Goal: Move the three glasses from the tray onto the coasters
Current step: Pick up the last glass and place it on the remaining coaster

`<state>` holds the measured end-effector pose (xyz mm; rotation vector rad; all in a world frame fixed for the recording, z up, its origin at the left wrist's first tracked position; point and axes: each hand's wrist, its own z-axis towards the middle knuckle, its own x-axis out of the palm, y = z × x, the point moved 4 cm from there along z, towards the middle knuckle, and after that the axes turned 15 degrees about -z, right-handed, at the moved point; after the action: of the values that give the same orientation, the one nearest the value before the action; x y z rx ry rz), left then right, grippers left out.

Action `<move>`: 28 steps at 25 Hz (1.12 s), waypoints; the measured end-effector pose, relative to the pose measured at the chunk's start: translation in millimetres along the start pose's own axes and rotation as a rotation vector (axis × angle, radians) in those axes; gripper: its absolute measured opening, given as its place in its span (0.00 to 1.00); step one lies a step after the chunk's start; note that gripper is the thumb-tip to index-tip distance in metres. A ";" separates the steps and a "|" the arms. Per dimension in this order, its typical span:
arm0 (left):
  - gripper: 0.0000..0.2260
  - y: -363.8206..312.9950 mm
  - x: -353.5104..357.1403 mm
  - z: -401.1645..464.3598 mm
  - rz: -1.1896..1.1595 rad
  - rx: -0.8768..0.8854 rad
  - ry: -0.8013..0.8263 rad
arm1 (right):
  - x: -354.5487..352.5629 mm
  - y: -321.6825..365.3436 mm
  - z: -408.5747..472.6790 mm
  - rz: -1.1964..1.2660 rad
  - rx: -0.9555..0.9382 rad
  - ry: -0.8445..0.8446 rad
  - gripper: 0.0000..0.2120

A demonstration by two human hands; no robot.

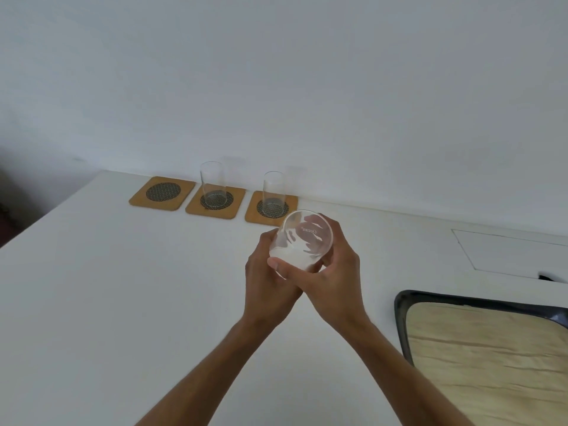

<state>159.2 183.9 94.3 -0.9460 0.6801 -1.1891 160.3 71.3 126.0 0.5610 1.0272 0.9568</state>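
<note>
- Head view: held the third glass (302, 241) in both hands above the middle of the counter (123, 302), just short of the right-hand coaster.
- Left hand (270, 272) wrapped round the near left of the wall, thumb pressed on the base end; fingers curled shut on it.
- Right hand (335, 272) cupped the right side, fingers bent round the far wall and seen through the glass; likewise closed on it.
- Tipped the glass, its round end facing the camera; not upright, and clear of the counter.
- Stood two glasses already on coasters along the back edge: one on the middle coaster (215, 200), one on the right coaster (272, 207).
- Left the left coaster (162, 192) bare, nearest the back-left corner.
- Lay the tray (399, 318) at the right edge, no glass visible on the part shown, only a tan cloth (476, 364) lining.
- Judged as wanted next: righting the glass, base down, before travelling.
- Carrying it leftward and high enough to pass the two standing glasses, or swinging round in front of them.
- Lowering straight onto the mesh centre of the left coaster, then loosening one hand at a time.
- Risk judged: clipping the middle glass, which stood just beside the target.
</note>
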 end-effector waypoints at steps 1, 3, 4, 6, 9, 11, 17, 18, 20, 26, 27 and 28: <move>0.26 8.1 -9.0 6.2 0.009 -0.010 0.013 | 10.2 -1.3 8.0 0.008 0.005 0.025 0.33; 0.28 29.1 -26.8 16.2 0.055 -0.065 0.048 | 30.6 -6.5 24.4 0.013 0.022 0.087 0.34; 0.30 41.4 -37.5 20.1 0.089 -0.107 0.056 | 42.5 -10.2 32.8 0.010 0.032 0.121 0.33; 0.34 65.9 -61.7 25.1 0.172 -0.191 0.052 | 64.7 -18.1 48.4 -0.003 0.047 0.174 0.33; 0.34 102.2 -108.9 25.9 0.327 -0.269 0.050 | 99.0 -28.7 73.5 -0.021 0.062 0.234 0.35; 0.33 125.3 -146.4 27.0 0.451 -0.301 0.060 | 121.8 -32.8 92.6 0.017 0.081 0.276 0.35; 0.41 185.3 -251.0 53.4 0.961 -0.324 0.307 | 206.1 -32.2 148.9 0.087 0.093 0.375 0.36; 0.42 191.7 -260.3 59.6 0.983 -0.335 0.338 | 220.8 -30.4 157.4 0.085 0.083 0.384 0.37; 0.42 200.1 -269.9 71.0 0.998 -0.336 0.368 | 251.1 -25.3 175.3 0.085 0.072 0.401 0.38; 0.41 210.3 -274.9 75.9 0.980 -0.301 0.347 | 336.6 -16.7 223.5 0.144 0.086 0.437 0.36; 0.41 211.1 -275.4 76.1 0.976 -0.296 0.343 | 349.8 -17.0 229.5 0.135 0.078 0.450 0.36; 0.40 211.3 -275.5 76.8 0.972 -0.290 0.343 | 362.3 -18.4 235.0 0.123 0.073 0.465 0.35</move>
<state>249.7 487.5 -67.3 -0.5055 1.4110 -0.3755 447.2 385.1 48.5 0.4749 1.4600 1.1946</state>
